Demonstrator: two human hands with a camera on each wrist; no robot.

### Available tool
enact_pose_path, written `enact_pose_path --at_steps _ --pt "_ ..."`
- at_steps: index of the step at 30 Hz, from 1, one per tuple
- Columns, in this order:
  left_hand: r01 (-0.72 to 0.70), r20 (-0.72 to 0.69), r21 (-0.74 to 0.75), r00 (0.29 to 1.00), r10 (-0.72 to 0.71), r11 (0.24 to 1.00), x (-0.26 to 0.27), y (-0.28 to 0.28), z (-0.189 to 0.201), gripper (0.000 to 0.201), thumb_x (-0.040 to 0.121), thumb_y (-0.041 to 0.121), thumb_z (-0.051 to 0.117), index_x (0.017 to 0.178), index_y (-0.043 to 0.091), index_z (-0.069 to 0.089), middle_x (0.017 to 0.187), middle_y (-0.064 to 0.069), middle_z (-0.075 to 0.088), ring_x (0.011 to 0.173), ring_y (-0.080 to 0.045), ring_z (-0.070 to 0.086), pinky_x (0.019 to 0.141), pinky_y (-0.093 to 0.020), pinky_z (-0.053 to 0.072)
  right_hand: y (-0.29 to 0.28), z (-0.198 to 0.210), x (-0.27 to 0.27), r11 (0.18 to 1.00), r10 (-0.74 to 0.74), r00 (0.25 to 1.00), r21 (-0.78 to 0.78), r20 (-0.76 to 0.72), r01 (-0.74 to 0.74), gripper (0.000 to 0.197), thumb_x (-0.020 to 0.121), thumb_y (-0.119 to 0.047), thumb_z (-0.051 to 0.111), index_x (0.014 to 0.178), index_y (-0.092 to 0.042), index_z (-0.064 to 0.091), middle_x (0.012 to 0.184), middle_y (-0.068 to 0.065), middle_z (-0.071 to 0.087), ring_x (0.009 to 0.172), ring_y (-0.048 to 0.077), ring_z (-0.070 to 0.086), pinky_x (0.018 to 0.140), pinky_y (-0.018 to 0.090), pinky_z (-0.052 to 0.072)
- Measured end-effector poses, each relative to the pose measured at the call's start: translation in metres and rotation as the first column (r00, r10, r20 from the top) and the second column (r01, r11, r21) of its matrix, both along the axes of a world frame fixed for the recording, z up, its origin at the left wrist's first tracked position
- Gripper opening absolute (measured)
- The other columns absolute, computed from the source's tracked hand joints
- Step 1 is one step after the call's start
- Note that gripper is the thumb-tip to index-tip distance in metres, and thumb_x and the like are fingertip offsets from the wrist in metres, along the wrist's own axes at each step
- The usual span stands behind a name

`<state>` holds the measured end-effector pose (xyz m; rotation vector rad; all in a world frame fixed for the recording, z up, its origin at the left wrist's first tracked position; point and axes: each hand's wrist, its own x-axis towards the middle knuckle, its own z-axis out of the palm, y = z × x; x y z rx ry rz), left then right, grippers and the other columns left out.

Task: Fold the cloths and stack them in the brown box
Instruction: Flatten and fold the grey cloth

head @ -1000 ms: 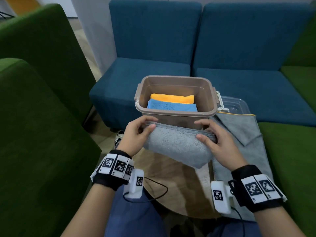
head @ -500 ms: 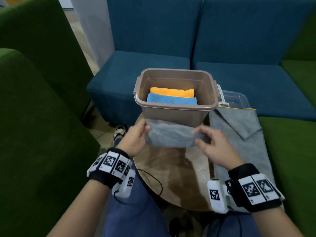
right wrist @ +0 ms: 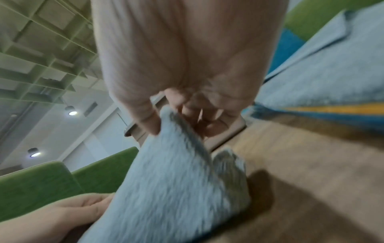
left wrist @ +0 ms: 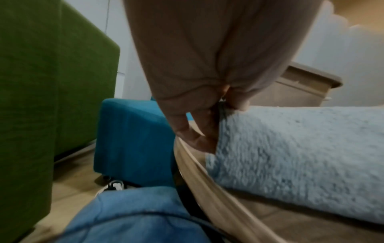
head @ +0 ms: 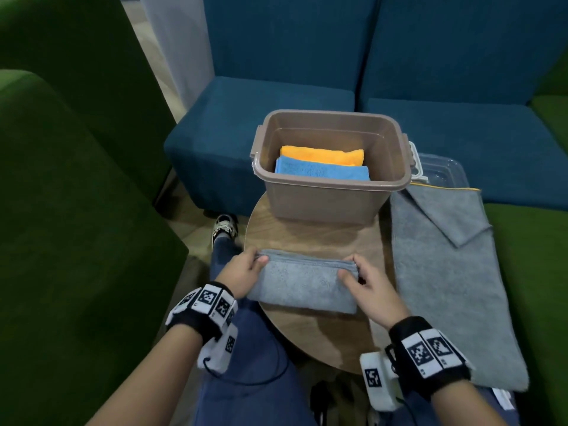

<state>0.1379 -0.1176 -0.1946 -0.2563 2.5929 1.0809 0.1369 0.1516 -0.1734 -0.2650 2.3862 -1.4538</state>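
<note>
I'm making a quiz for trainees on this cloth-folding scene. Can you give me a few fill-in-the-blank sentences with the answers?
1. Both hands, left hand and right hand, pinch a folded ____ terry cloth on the round wooden table.
2. Inside the brown plastic box, the orange folded cloth lies beside a ____ one.
3. The large unfolded grey towel lies to the ____ of the table.

Answers: grey; blue; right

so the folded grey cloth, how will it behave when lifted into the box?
Probably floppy: the grey cloth is soft pile, so it likely sags between the left hand and right hand. Likely light. The layers showing at its right end may slip open unless pinched.
</note>
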Motion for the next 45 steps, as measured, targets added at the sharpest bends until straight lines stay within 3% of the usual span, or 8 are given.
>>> enact_pose_path --at_steps 10,20,24,28,31,35,42,45 --pt "-0.031 -0.072 -0.370 0.997 0.005 0.928 -0.014 0.026 0.001 0.032 0.103 0.041 0.032 0.111 0.013 0.045 0.105 -0.015 0.065 0.098 -0.037 0.060 0.076 -0.038 0.040 -0.010 -0.027 0.000 0.911 -0.141 0.990 0.390 -0.013 0.134 0.029 0.102 -0.030 0.043 0.123 -0.011 0.045 0.094 0.007 0.063 0.089 0.029 0.062 0.072 0.036 0.047" --pt "-0.091 0.032 -0.373 0.993 0.111 0.923 -0.028 0.026 -0.009 0.038 0.099 0.048 0.040 0.115 0.015 0.050 0.109 -0.011 0.065 0.101 -0.033 0.061 0.082 -0.039 0.047 -0.036 -0.012 -0.009 0.718 -0.211 0.978 0.680 0.005 0.151 0.027 0.101 -0.030 0.041 0.124 -0.015 0.043 0.104 0.011 0.065 0.095 0.031 0.063 0.067 0.033 0.041" --pt "-0.085 -0.001 -0.397 0.996 0.092 0.914 -0.026 0.029 -0.011 0.037 0.099 0.047 0.039 0.115 0.015 0.048 0.107 -0.012 0.065 0.099 -0.034 0.062 0.077 -0.037 0.044 -0.054 0.003 -0.006 0.583 -0.061 0.984 0.795 -0.165 0.170 0.057 0.092 -0.012 0.056 0.143 -0.013 0.031 0.142 0.010 0.046 0.128 0.025 0.045 0.100 0.039 0.040" --pt "-0.083 -0.033 -0.392 0.997 0.076 0.916 -0.024 0.029 -0.012 0.035 0.100 0.044 0.039 0.116 0.014 0.048 0.109 -0.013 0.065 0.102 -0.035 0.060 0.075 -0.036 0.041 -0.099 0.000 -0.003 0.764 0.278 0.938 0.639 -0.209 -0.084 0.058 0.103 -0.025 0.037 0.155 -0.017 0.012 0.163 -0.001 0.008 0.150 0.017 0.004 0.120 0.040 0.004" --pt "-0.095 -0.020 -0.361 0.995 0.094 0.928 -0.026 0.024 -0.013 0.036 0.100 0.046 0.040 0.116 0.016 0.051 0.110 -0.013 0.065 0.103 -0.034 0.060 0.078 -0.036 0.043 -0.105 -0.025 0.006 0.660 0.438 0.898 0.690 -0.034 -0.296 0.060 0.103 -0.044 0.010 0.155 -0.022 -0.010 0.162 -0.006 -0.014 0.148 0.014 -0.016 0.114 0.039 -0.016" --pt "-0.086 -0.006 -0.350 0.996 0.089 0.933 -0.033 0.020 -0.019 0.039 0.098 0.051 0.041 0.112 0.017 0.054 0.109 -0.011 0.065 0.101 -0.034 0.062 0.080 -0.037 0.046 -0.058 -0.041 0.006 0.628 0.387 0.920 0.747 -0.057 -0.218 0.078 0.080 -0.055 -0.016 0.153 -0.029 -0.014 0.162 -0.015 -0.011 0.149 0.011 -0.013 0.116 0.041 -0.015" --pt "-0.069 0.006 -0.431 0.997 0.079 0.900 -0.030 0.028 -0.010 0.041 0.099 0.048 0.038 0.118 0.013 0.049 0.111 -0.013 0.063 0.102 -0.035 0.060 0.077 -0.037 0.043 -0.032 -0.039 0.004 0.665 0.256 0.967 0.728 -0.014 -0.166 0.056 0.104 -0.043 0.012 0.153 -0.032 -0.012 0.161 -0.019 -0.013 0.148 0.010 -0.017 0.119 0.054 -0.007" --pt "-0.074 -0.111 -0.627 0.994 0.005 0.775 -0.029 0.047 0.013 0.034 0.093 0.020 0.052 0.125 0.010 0.042 0.118 -0.012 0.059 0.107 -0.032 0.057 0.083 -0.039 0.043 -0.032 -0.039 0.004 0.665 0.258 0.966 0.727 -0.005 -0.174 0.056 0.104 -0.044 0.011 0.154 -0.032 -0.013 0.161 -0.018 -0.014 0.148 0.011 -0.017 0.118 0.056 -0.007"
